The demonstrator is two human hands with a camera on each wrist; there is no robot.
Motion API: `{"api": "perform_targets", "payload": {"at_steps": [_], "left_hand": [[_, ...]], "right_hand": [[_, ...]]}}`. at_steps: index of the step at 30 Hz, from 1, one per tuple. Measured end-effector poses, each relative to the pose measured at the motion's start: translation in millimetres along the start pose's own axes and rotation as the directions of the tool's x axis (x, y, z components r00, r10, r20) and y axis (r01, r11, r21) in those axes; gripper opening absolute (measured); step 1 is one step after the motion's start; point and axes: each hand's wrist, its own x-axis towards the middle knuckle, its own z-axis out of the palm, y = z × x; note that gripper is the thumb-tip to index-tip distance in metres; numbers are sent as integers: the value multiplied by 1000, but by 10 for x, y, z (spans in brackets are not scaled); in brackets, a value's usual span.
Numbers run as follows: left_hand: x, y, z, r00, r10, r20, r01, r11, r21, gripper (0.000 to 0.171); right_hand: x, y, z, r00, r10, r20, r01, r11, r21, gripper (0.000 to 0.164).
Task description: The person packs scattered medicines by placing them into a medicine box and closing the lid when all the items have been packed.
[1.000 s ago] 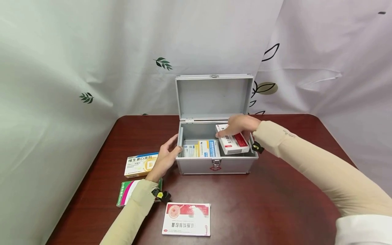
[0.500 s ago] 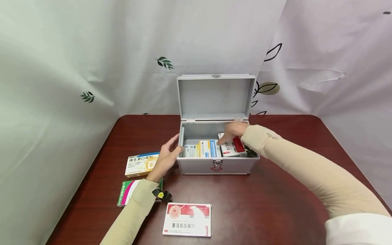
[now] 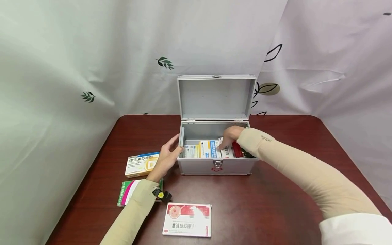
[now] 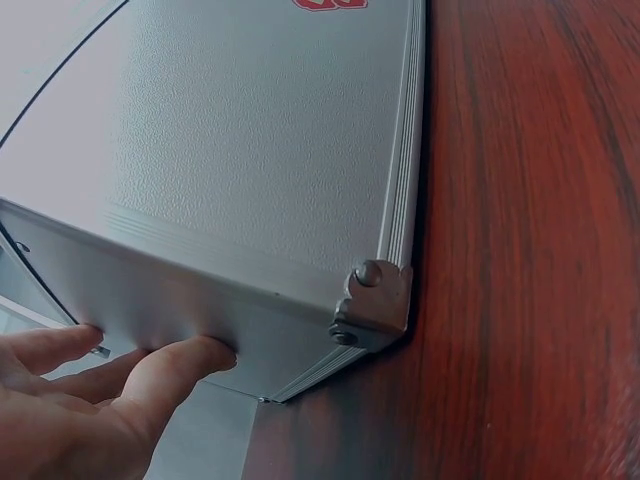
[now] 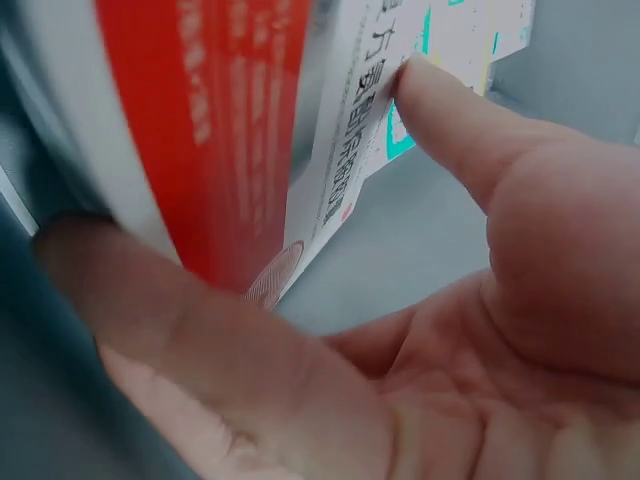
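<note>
An aluminium first-aid case [image 3: 196,167] with a red cross emblem stands with its lid [image 3: 217,98] raised. My left hand [image 3: 165,156] touches its left outer side, and in the left wrist view the fingertips [image 4: 215,352] press against that metal wall. My right hand [image 3: 230,134] is down inside the case at the right, holding a red-and-white medicine box [image 3: 227,152] between thumb and fingers. Its red face [image 5: 230,130] shows large in the right wrist view. A blue, white and yellow medicine box [image 3: 209,149] sits directly left of it in the case.
Another pale medicine box [image 3: 191,150] lies in the case's left part. On the table [image 3: 260,204] left of the case are a vitamin D box [image 3: 137,165] and a green-and-white box [image 3: 126,193], partly under my left arm. A red-and-white capsule box [image 3: 186,219] lies in front.
My right hand has lowered the red-and-white medicine box from above the case's right part down into it, beside the blue-and-white box. The left hand stays at the case's side.
</note>
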Motion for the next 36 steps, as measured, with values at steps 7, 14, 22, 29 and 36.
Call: {"api": "perform_targets", "payload": {"at_steps": [7,14,22,29,36], "left_hand": [[-4,3,-8,1000,0,-1,0,1000,4,54],[-8,6,3,1000,-10,8,10,1000,9,55],[-104,196,-8,999,-20,33,19,1000,7,55],[-168,347,-17,999,-23,44,23,1000,4,55],[-144,275,-30,999,-28,45,28,1000,-1,55]], "right_hand": [[48,-38,17,996,-47,75,51,997,-52,71],[65,-36,84,994,-75,82,82,993,-80,73],[82,-25,119,988,-132,73,140,984,-110,76],[79,-23,128,987,-143,76,151,982,-112,79],[98,-29,150,987,-116,111,124,990,-66,72]]}}
